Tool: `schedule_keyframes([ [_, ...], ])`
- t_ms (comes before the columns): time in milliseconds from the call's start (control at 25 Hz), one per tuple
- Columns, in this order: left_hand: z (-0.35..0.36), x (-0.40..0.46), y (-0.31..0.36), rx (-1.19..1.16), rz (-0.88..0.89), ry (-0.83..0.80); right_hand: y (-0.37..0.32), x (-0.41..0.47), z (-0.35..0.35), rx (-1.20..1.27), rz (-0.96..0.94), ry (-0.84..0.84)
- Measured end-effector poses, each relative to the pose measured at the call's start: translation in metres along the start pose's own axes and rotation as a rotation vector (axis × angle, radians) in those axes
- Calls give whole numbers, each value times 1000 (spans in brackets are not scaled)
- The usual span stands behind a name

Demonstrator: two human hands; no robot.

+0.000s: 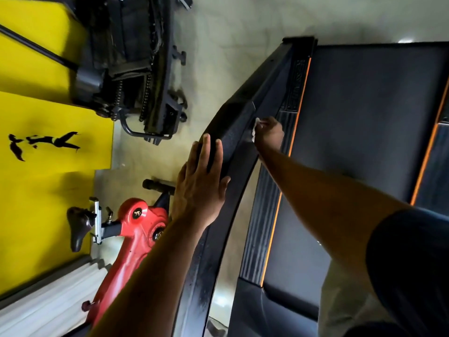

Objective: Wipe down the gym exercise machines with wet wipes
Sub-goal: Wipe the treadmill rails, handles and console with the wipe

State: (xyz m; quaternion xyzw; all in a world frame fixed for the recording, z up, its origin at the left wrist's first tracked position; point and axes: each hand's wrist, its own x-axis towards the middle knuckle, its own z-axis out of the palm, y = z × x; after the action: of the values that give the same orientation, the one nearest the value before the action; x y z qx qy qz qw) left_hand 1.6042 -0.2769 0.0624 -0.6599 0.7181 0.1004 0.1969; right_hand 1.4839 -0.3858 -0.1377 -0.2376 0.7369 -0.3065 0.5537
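With our left hand (199, 188) flat on the treadmill rail (233, 132), fingers straight, and our right hand (268, 133) pinching the wipe (255, 128) against its side, we should probably press firmly in long overlapping strokes

The pale floor (218, 59) carries a treadmill (364, 113) at right, a black machine (136, 62) at upper left, and a red bike (136, 229) beside the yellow wall (41, 190).
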Motion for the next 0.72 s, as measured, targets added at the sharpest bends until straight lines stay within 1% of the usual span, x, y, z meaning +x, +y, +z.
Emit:
schedule_keyframes([
  [120, 1, 0, -1, 3, 3, 12, -3, -1, 1, -53, -59, -9],
  [240, 3, -1, -2, -17, 25, 27, -8, -50, -8, -38, -159, -25],
  [320, 3, -2, -4, 4, 39, 44, 3, -109, -18, 3, -257, -93],
  [400, 2, -3, -3, 11, 42, 58, 15, -170, -30, 44, -301, -199],
  [480, 2, -2, -2, 4, 42, 70, 26, -198, -34, 34, -325, -276],
  [520, 2, -2, -2, 1, 40, 74, 25, -194, -32, 34, -349, -284],
  [560, 2, -2, -2, -2, 40, 76, 21, -181, -28, 26, -375, -256],
  [600, 2, -2, -3, -3, 41, 76, 13, -161, -23, 33, -360, -213],
  [640, 3, -2, -3, -2, 44, 75, 4, -137, -17, 48, -324, -147],
  [720, 4, -1, -3, -10, 44, 65, -8, -80, -12, 75, -211, -72],
])
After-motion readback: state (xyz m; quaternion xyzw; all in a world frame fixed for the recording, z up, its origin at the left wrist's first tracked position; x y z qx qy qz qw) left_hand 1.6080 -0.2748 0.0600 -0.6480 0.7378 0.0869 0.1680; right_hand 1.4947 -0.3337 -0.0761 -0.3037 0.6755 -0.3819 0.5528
